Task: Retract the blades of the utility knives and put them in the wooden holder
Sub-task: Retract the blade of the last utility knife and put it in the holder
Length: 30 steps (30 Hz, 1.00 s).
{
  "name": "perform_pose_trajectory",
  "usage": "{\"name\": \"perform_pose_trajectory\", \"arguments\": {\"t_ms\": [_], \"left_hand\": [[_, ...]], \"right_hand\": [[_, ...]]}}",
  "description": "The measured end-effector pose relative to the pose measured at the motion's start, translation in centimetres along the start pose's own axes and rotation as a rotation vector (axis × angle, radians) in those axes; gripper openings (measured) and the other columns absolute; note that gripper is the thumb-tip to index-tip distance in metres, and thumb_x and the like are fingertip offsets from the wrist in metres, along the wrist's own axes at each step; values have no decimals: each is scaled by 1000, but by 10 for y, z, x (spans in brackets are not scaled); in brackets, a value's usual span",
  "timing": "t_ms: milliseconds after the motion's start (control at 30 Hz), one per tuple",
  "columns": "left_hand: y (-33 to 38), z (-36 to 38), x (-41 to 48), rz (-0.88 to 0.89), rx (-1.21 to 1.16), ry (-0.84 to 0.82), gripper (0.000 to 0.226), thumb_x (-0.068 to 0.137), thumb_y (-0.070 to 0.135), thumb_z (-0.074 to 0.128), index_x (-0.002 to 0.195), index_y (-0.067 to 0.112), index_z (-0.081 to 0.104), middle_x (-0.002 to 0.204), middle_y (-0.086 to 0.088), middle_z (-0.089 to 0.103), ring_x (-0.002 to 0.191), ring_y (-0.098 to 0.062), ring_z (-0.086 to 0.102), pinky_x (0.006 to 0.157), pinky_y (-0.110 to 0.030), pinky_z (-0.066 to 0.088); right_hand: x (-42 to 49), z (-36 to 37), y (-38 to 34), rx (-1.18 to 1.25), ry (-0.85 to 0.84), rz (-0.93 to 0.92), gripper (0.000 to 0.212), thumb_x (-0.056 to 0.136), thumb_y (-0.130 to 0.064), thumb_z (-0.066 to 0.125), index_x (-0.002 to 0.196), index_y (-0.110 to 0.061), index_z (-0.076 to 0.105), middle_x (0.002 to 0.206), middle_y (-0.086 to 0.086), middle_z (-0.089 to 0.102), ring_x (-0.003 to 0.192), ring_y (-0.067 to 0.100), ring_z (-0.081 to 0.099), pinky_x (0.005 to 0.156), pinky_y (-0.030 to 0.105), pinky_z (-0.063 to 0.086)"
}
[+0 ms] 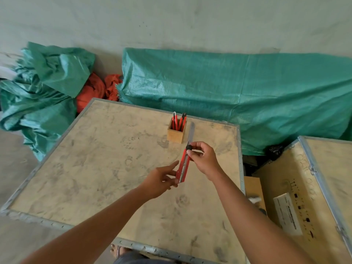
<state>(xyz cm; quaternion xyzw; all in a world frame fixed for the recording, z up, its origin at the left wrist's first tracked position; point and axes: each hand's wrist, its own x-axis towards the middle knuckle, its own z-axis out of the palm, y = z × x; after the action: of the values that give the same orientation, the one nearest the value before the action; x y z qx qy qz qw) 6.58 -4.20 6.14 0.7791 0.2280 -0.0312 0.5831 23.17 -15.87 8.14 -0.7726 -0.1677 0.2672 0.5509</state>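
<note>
A red utility knife [183, 166] is held above the plywood crate top [106, 159], its long steel blade [191, 133] extended toward the far edge. My left hand [162, 180] grips the knife's lower end. My right hand [202, 159] pinches the black slider knob near the blade end. Just beyond the blade stands a small wooden holder [175, 133] with several red utility knives [178, 121] upright in it.
Green tarpaulin [247, 88] covers bulky things behind the crate, and more lies crumpled at the left with orange cloth [95, 90]. A second plywood crate [314, 187] with a paper label stands at the right across a narrow gap. My foot shows below the near edge.
</note>
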Motion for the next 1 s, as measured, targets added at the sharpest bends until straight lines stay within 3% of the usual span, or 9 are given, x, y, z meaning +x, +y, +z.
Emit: {"name": "perform_pose_trajectory", "arguments": {"t_ms": [133,233,400,533,767,1000], "left_hand": [[8,-8,-3,-2,-135,22,73,82,-10,69,143,25,49,113,1,73,86,-26,76,76,-32,63],[15,-16,-2,4,-209,82,67,83,-17,63,140,17,54,104,-3,74,81,-18,75,74,-28,62],[17,-26,0,21,-271,125,63,82,-17,67,136,14,57,101,-11,75,76,-12,73,74,-27,62],[19,-32,2,26,-363,178,59,81,-18,68,132,10,60,101,-14,75,79,-18,73,73,-30,63],[25,-41,10,35,-400,190,57,81,-13,71,132,10,61,103,-13,77,83,-22,75,76,-35,63],[29,-39,12,24,-385,189,55,82,-13,71,132,8,61,103,-15,77,81,-19,76,73,-30,63]], "right_hand": [[7,0,-25,4,-4,-71,17,95,-11,69,107,-22,65,110,3,69,98,18,71,84,28,62],[13,3,-35,15,-13,-110,17,93,-8,72,106,-18,67,108,4,70,97,17,72,77,20,61],[19,5,-49,27,-49,-167,17,93,-4,71,110,-5,72,100,1,72,78,-5,74,64,11,58],[21,7,-51,29,-191,-130,16,90,-2,74,104,-10,75,108,9,76,84,11,79,70,31,66],[13,8,-48,-58,-291,-116,21,89,-5,75,110,-7,77,105,3,77,87,12,78,68,29,66],[9,6,-41,-177,-340,-175,23,86,-4,79,108,-9,79,111,7,78,92,21,78,79,40,67]]}}
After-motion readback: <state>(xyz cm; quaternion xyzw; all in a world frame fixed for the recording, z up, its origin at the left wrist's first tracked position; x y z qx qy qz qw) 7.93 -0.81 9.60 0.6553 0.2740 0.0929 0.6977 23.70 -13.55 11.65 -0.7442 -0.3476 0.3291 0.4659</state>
